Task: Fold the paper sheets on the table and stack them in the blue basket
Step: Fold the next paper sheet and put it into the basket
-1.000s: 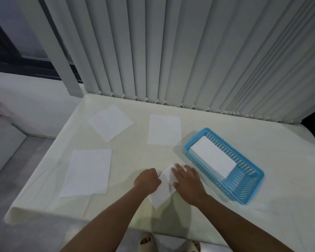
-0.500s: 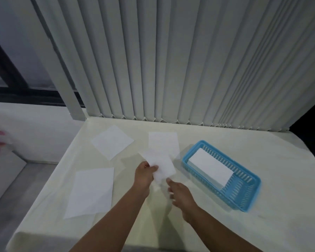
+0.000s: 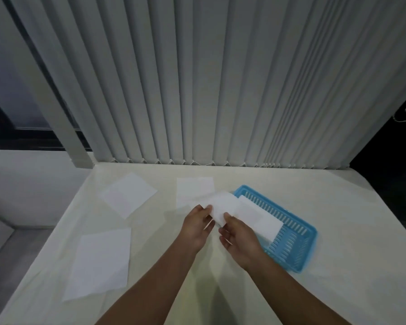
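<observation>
A folded white paper sheet [image 3: 223, 206] is held above the table by both hands, just left of the blue basket [image 3: 300, 252]. My left hand [image 3: 196, 227] pinches its near left corner and my right hand [image 3: 238, 235] grips its near edge. Its far end reaches over the basket's left rim. Inside the basket lies another folded sheet [image 3: 259, 216]. Three flat unfolded sheets rest on the table: one at the far left [image 3: 129, 194], one at the far middle [image 3: 193, 188], partly hidden by the held sheet, and one at the near left [image 3: 101, 260].
The cream table [image 3: 349, 231] ends at a left edge with a drop to the floor. Vertical blinds [image 3: 220, 90] hang along its far edge. Bare tabletop lies right of the basket and in front of my arms.
The folded sheet was lifted off the table near the front edge and carried right toward the basket. My right hand has taken hold of it again.
</observation>
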Available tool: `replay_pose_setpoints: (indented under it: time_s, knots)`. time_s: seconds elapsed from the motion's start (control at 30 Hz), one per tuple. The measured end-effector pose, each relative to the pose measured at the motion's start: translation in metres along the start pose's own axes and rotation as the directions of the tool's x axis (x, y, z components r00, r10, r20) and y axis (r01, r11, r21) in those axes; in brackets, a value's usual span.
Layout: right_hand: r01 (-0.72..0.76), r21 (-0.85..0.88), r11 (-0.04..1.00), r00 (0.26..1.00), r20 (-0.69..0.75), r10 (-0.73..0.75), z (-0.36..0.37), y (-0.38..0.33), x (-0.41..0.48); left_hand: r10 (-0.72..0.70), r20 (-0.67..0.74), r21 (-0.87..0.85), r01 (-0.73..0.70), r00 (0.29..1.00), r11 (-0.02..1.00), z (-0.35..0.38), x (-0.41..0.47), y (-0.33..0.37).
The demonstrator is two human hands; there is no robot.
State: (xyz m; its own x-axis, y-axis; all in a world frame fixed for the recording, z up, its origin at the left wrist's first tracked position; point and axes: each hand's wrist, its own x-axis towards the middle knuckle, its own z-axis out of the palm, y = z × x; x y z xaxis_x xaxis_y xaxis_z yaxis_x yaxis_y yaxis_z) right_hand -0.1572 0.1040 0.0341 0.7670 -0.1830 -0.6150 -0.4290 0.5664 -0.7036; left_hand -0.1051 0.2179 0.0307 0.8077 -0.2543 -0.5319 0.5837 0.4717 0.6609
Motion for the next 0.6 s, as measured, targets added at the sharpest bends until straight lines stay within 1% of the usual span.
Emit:
replay_pose_setpoints:
  time_s: [0.07, 0.1, 0.17, 0.23, 0.33, 0.4, 0.5, 0.6]
  knots:
    - [0.041, 0.007, 0.999, 0.998, -0.047, -0.041, -0.012, -0.012, 0.002, -0.017, 0.014, 0.013, 0.017, 1.0, 1.0, 0.017, 0.005, -0.008]
    - [0.075, -0.036, 0.996, 0.994, -0.082, -0.078, -0.02, -0.019, 0.003, -0.031, 0.013, 0.01, 0.031, 0.999, 0.999, 0.024, 0.007, -0.012]
    - [0.138, -0.184, 0.973, 0.978, -0.128, -0.163, -0.037, -0.032, 0.005, -0.06, -0.011, -0.022, 0.06, 0.998, 0.998, 0.036, 0.015, -0.018]
    - [0.173, -0.325, 0.93, 0.961, -0.149, -0.231, -0.053, -0.045, 0.006, -0.069, -0.079, -0.023, 0.067, 0.995, 0.997, 0.045, 0.022, -0.019]
    - [0.174, -0.401, 0.9, 0.942, -0.198, -0.27, -0.076, -0.061, 0.012, -0.016, -0.196, 0.102, 0.037, 0.981, 0.994, 0.053, 0.036, -0.015]
    - [0.175, -0.426, 0.888, 0.931, -0.22, -0.29, -0.091, -0.067, 0.019, 0.062, -0.23, 0.263, 0.0, 0.971, 0.965, 0.057, 0.045, -0.013]
    - [0.17, -0.442, 0.881, 0.919, -0.251, -0.303, -0.108, -0.068, 0.03, 0.172, -0.19, 0.554, -0.039, 0.967, 0.832, 0.066, 0.055, -0.012]
    - [0.141, -0.445, 0.884, 0.902, -0.31, -0.3, -0.121, -0.06, 0.037, 0.288, -0.107, 0.77, -0.104, 0.952, 0.63, 0.067, 0.066, -0.012]
